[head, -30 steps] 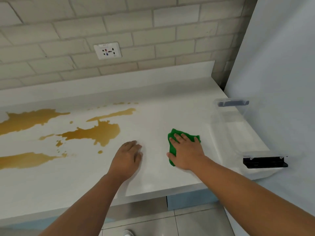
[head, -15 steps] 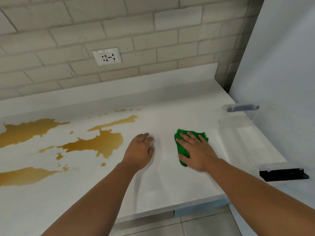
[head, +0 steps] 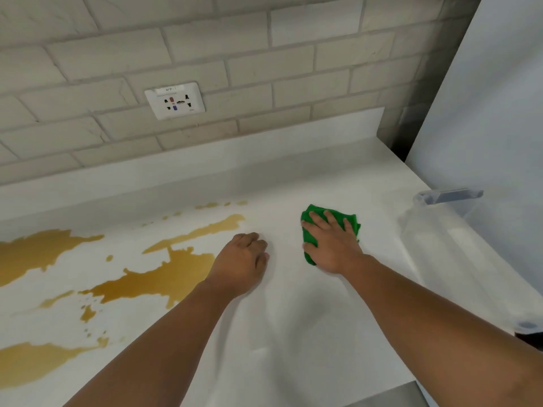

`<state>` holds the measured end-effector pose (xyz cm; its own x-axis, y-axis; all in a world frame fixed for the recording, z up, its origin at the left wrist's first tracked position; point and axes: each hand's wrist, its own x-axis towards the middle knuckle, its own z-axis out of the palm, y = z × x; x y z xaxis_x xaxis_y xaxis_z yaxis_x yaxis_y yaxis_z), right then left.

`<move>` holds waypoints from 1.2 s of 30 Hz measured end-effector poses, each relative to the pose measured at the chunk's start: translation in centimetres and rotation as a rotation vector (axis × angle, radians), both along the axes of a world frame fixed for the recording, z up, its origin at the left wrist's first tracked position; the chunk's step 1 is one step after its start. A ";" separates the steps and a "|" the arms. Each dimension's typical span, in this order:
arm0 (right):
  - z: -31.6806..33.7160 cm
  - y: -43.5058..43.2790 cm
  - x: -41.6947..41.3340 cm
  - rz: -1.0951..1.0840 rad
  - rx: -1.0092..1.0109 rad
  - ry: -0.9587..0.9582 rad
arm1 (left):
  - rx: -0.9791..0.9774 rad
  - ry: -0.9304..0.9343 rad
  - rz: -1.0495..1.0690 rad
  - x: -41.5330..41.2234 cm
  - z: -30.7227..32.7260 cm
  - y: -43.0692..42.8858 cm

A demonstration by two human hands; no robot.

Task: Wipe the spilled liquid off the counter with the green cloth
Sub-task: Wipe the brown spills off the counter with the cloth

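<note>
A crumpled green cloth point(head: 311, 218) lies on the white counter point(head: 293, 333), right of centre. My right hand point(head: 332, 245) presses flat on the cloth, fingers spread and straight, covering most of it. My left hand point(head: 242, 264) rests on the bare counter just left of it, fingers loosely curled, holding nothing. Brown spilled liquid point(head: 152, 282) spreads in several patches over the left half of the counter. The nearest patch ends right beside my left hand; the cloth lies apart from the spill.
A clear plastic box point(head: 435, 239) with a grey latch stands at the counter's right end, next to a tall white panel point(head: 493, 113). A wall socket point(head: 174, 100) sits in the brick backsplash. The counter's front edge runs at bottom right.
Both hands and the cloth hold almost the same spots on the counter. The view has shifted right and closer. My left hand's fingers have curled in slightly.
</note>
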<state>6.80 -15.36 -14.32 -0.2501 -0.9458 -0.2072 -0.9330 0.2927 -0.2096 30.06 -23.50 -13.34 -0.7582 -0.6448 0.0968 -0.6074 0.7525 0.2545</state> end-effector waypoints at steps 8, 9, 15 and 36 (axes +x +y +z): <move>-0.2 1.8 1.4 0.274 -0.068 -0.001 | -0.049 0.156 -0.019 3.5 0.0 -3.5; -0.3 2.1 0.3 0.212 -0.070 0.024 | -0.052 0.168 -0.038 3.6 0.1 -3.6; 0.1 -2.7 -2.1 -0.167 0.017 0.043 | -0.038 0.191 -0.105 3.1 0.0 -5.7; -0.2 -4.6 4.4 -0.219 -0.005 -0.032 | -0.075 0.099 0.053 8.6 1.7 -13.2</move>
